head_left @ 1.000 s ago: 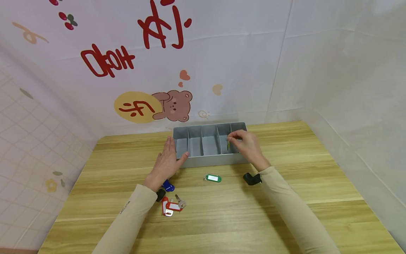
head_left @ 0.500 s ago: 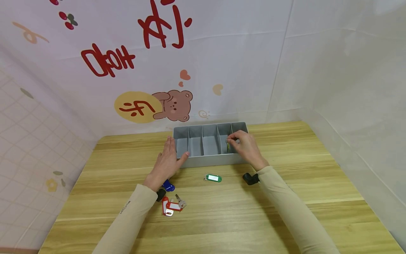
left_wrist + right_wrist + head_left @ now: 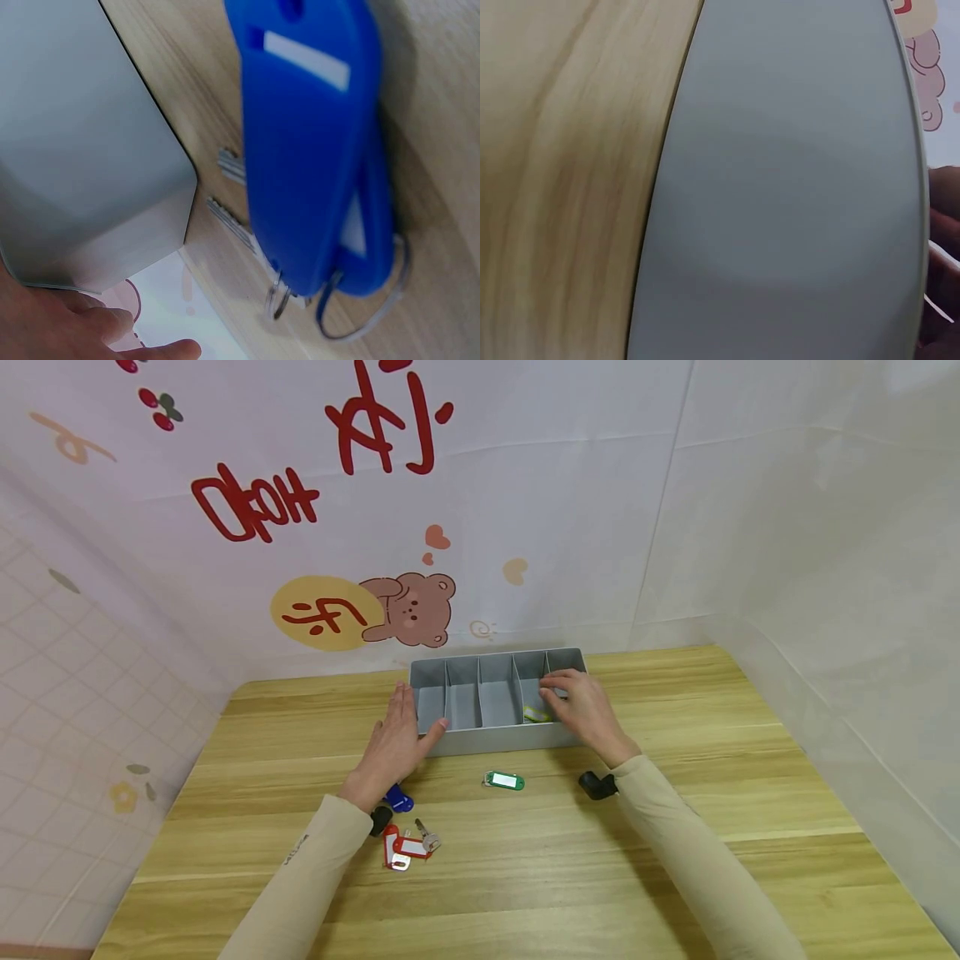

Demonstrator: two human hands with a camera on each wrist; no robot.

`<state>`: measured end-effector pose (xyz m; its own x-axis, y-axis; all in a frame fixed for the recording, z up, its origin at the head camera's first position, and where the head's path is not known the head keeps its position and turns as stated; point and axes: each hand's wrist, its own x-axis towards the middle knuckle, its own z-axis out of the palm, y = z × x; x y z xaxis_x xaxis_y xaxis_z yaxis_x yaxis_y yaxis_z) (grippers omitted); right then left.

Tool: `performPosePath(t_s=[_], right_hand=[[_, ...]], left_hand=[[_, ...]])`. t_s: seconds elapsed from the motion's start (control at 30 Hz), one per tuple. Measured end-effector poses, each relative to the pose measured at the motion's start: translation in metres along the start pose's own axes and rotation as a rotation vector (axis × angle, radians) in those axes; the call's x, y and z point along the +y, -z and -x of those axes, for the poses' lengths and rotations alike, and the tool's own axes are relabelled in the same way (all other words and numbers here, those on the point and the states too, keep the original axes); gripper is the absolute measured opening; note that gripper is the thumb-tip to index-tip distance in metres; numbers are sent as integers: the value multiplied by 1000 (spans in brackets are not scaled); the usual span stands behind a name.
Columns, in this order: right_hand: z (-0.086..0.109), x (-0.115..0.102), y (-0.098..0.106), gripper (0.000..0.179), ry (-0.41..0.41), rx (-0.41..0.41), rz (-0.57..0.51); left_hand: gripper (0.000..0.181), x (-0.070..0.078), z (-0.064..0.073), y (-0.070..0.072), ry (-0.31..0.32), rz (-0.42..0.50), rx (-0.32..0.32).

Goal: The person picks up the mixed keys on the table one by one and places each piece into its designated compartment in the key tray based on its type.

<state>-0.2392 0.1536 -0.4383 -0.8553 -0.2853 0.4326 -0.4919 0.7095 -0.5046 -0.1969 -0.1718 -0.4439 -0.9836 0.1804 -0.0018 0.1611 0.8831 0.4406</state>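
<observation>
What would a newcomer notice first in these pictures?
Probably the big red characters on the pale wall, with a cartoon bear below. Then the gray divided tray at the back of the table, with a yellow tag inside near the right hand. In the left wrist view, a blue tag looms large.

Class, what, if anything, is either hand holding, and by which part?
Nothing is visibly held. The yellow oblong tag lies in the grey rectangular tray, below the right hand; the left hand merely rests against the tray's end.
</observation>
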Motion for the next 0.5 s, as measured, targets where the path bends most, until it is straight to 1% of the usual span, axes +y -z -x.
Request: performPosePath(t_s=[0.13, 0.23, 0.37, 0.5], right_hand=[[9, 0, 9, 36, -33, -12, -49], [16, 1, 16, 45, -40, -10, -74], [26, 4, 26, 52, -42, 0, -73], [34, 10, 33, 58, -59, -16, -54]], left_hand=[[101, 0, 0, -1, -3, 2, 3], [101, 0, 0, -1, -6, 3, 7], [101, -1, -1, -1, -11, 4, 14], [102, -2, -2, -1, -11, 10, 13]])
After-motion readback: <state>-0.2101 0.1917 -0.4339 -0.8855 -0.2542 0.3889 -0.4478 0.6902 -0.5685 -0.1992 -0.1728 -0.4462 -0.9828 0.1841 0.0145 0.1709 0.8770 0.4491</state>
